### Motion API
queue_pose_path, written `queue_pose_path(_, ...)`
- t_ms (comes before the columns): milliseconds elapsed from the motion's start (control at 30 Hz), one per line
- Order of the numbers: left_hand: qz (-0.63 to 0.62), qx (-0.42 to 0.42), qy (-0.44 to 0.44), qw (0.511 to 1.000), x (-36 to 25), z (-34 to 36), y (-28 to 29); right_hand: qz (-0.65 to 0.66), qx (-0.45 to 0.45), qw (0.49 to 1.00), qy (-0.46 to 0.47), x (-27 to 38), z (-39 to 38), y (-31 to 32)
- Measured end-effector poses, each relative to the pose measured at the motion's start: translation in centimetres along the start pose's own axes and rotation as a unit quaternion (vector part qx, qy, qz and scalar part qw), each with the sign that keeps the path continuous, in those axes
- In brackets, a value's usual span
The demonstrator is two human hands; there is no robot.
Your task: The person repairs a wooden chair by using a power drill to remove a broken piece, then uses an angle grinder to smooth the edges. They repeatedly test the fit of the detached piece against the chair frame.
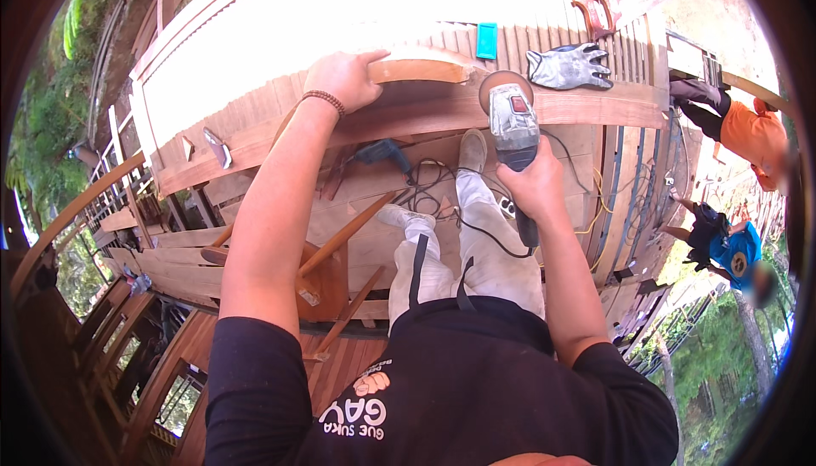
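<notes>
My left hand (347, 83) grips the end of a short curved wooden piece (422, 71) over the edge of a wooden bench (578, 107). My right hand (531, 179) is wrapped round an angle grinder (513, 122), whose round disc is at the piece's right end; whether they touch I cannot tell. A grey glove (568, 67), a teal rectangular object (486, 41) and a wooden-handled saw (592, 17) lie on the bench top. Two small offcuts sit at its left.
A blue power tool (382, 157) and coiled cables (429, 190) lie by my feet below the bench. Wooden poles (344, 232) lean to the left of my legs. Two people, in orange (752, 139) and blue (731, 249) shirts, are at the right. Railings and planks surround me.
</notes>
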State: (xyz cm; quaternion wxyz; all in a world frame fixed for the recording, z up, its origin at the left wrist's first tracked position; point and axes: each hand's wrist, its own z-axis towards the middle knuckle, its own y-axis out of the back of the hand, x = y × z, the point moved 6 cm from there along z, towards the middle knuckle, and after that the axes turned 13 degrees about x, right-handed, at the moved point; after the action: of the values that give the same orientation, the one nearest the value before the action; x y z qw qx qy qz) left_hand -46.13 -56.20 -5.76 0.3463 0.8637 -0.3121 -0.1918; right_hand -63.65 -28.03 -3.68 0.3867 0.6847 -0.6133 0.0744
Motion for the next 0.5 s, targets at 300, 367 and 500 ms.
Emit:
queue_pose_path(300, -0.031, -0.018, -0.016, 0.999, 0.3, 0.5, -0.4, 0.002, -0.003, 1.000, 0.002, 0.7, 0.1, -1.2)
queue_pose_path(367, -0.037, -0.024, -0.017, 0.999, 0.3, 0.4, -0.3, 0.015, -0.018, 1.000, -0.015, -0.8, 0.0, -0.5)
queue_pose_path(500, -0.017, -0.020, -0.018, 1.000, 0.5, 0.5, -0.4, 0.046, -0.040, 0.998, -0.026, -2.7, -0.6, 0.6)
